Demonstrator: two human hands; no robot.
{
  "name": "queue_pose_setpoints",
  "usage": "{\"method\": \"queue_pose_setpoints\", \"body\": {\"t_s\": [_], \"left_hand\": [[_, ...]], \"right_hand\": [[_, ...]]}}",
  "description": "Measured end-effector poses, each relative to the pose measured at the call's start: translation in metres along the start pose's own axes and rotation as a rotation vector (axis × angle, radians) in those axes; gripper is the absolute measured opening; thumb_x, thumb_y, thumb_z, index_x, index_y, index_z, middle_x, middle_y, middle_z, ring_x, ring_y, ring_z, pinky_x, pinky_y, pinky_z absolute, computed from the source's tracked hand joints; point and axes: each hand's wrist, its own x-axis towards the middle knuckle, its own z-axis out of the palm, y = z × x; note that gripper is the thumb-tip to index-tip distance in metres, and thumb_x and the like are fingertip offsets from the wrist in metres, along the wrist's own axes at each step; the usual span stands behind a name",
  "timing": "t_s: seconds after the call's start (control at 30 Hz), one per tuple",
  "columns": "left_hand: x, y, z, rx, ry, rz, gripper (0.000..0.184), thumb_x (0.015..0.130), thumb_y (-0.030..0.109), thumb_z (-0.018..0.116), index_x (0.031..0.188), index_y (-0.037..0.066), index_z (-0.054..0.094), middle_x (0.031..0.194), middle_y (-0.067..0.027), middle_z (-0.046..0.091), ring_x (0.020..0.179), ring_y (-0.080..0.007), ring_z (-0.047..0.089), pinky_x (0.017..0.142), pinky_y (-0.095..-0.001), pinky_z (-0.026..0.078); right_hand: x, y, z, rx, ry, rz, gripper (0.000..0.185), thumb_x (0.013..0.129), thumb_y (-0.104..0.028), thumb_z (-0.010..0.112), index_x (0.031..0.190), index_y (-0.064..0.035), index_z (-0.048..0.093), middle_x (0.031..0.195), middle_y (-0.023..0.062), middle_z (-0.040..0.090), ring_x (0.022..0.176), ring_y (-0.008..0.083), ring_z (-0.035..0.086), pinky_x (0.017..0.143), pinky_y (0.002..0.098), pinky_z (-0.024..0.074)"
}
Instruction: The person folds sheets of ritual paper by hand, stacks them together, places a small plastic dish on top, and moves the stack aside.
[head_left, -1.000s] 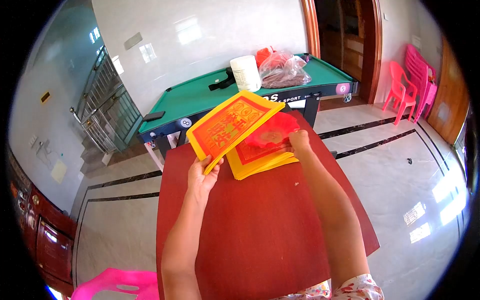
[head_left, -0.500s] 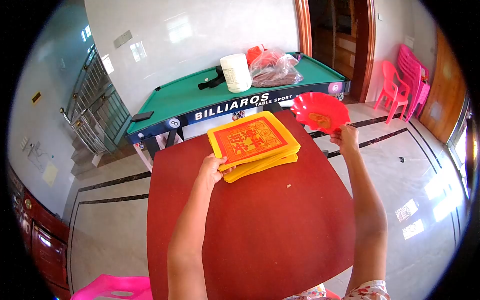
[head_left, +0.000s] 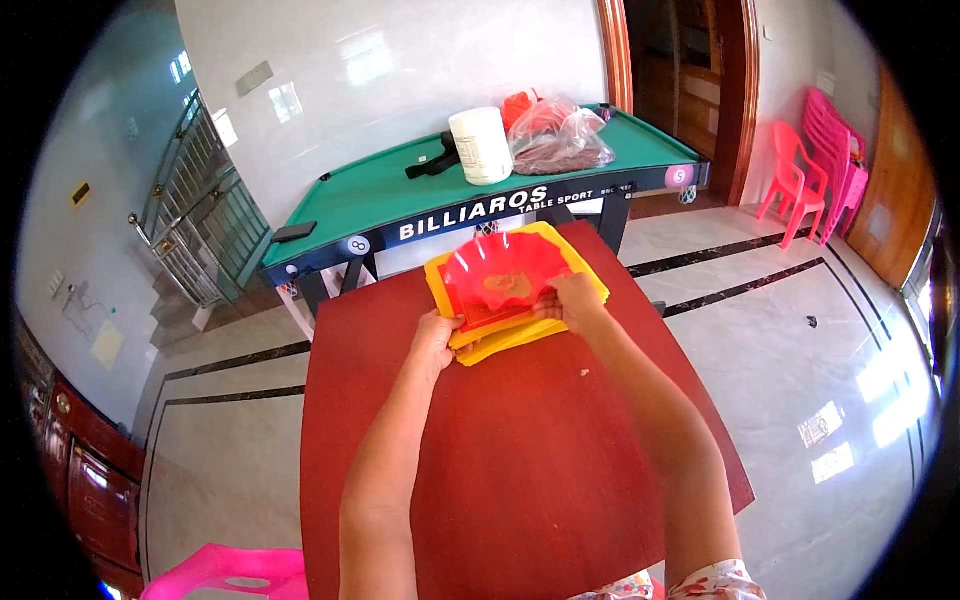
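On the dark red table (head_left: 520, 460) lies a stack of yellow paper sheets (head_left: 500, 342) with red printing on top. My left hand (head_left: 438, 338) grips the stack's near left corner, thumb above and fingers at the edge. A red wavy-edged plate (head_left: 500, 262) with a tan patch in its middle rests on or just over the stack and covers most of the print. Pinched at its near right rim, the plate is held by my right hand (head_left: 570, 302).
Beyond stands a green billiard table (head_left: 390, 193) bearing a white tub (head_left: 481, 146), a plastic bag (head_left: 565, 140), a black strap and a dark flat object. Pink chairs (head_left: 795, 180) stand at the right; another pink chair (head_left: 235, 572) is at the lower left.
The lifted sheets came down onto the stack. My right hand moved the red plate off to the right, then back left over the top sheet.
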Motion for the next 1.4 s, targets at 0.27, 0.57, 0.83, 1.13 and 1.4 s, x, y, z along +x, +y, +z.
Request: {"method": "queue_pose_setpoints", "body": {"t_s": [0.27,0.57,0.83,1.13,1.4], "left_hand": [[-0.014,-0.005,0.000,0.085,0.067,0.125,0.020,0.083,0.012,0.054,0.101,0.006,0.052,0.075,-0.0120,0.061,0.052,-0.0241,0.058,0.034,-0.0315,0.039],[-0.043,-0.039,-0.025,-0.013,0.148,-0.069,0.034,0.091,0.036,0.047,0.105,0.006,0.043,0.080,-0.0102,0.053,0.051,-0.0234,0.058,0.036,-0.0317,0.047],[-0.038,-0.054,-0.016,-0.099,0.104,0.018,0.046,0.090,0.046,0.047,0.113,0.007,0.044,0.098,-0.0117,0.052,0.070,-0.0291,0.061,0.055,-0.0385,0.052],[-0.027,-0.056,-0.016,-0.064,0.017,0.098,0.035,0.091,0.033,0.049,0.109,0.004,0.051,0.100,-0.0125,0.059,0.077,-0.0248,0.059,0.066,-0.0373,0.050],[-0.022,-0.052,-0.015,-0.068,-0.019,0.113,0.034,0.090,0.031,0.052,0.108,0.003,0.052,0.096,-0.0096,0.060,0.076,-0.0188,0.059,0.063,-0.0341,0.050]], "right_hand": [[-0.020,0.003,-0.062,-0.023,0.027,-0.043,0.027,0.087,-0.025,0.056,0.100,-0.0019,0.051,0.073,0.0121,0.060,0.053,0.0203,0.057,0.048,0.0327,0.0518],[-0.047,0.007,-0.151,-0.052,0.163,-0.023,0.024,0.084,-0.018,0.058,0.100,-0.0009,0.051,0.085,0.0128,0.061,0.067,0.0223,0.059,0.061,0.0346,0.0535],[-0.020,0.020,-0.110,-0.197,0.160,-0.115,0.049,0.086,-0.041,0.057,0.114,-0.0013,0.047,0.104,0.0114,0.052,0.091,0.0221,0.053,0.076,0.0368,0.0469],[0.014,0.034,-0.108,-0.267,0.158,-0.116,0.052,0.088,-0.044,0.053,0.113,0.0008,0.050,0.099,0.0093,0.052,0.088,0.0204,0.051,0.077,0.0365,0.0469],[0.020,0.034,-0.112,-0.287,0.149,-0.122,0.038,0.086,-0.039,0.056,0.096,-0.0028,0.060,0.084,0.0037,0.054,0.076,0.0142,0.052,0.070,0.0295,0.0463]]}}
